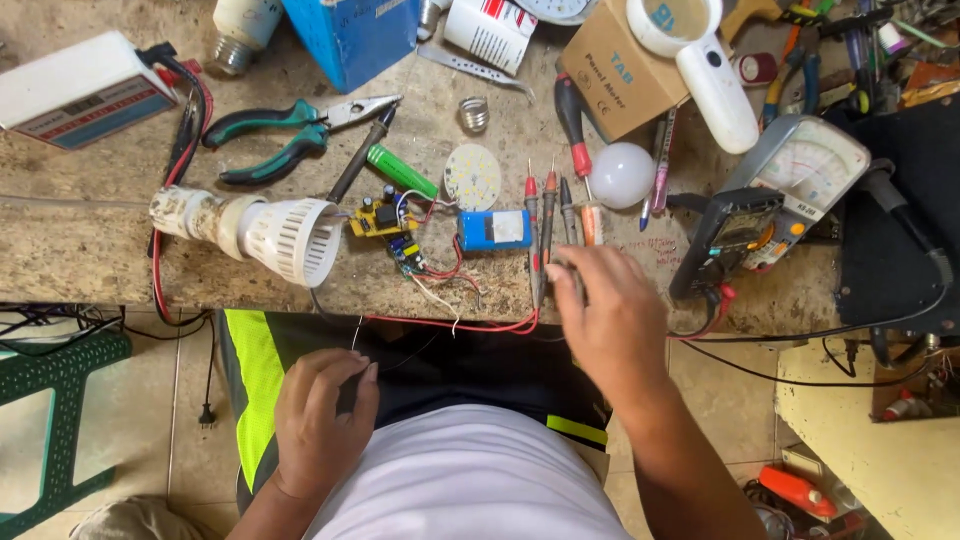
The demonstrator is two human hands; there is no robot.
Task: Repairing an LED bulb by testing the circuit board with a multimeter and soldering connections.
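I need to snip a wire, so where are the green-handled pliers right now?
In the head view, the green-handled pliers lie on the workbench's upper left, between the white box and the soldering iron.

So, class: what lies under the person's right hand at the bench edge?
Under the right hand lie the black test probe handles; their rear ends and leads are covered.

Pliers (290,135) lie upper left, a white globe (621,174) centre, a multimeter (775,200) at right, a cardboard box (622,75) above.
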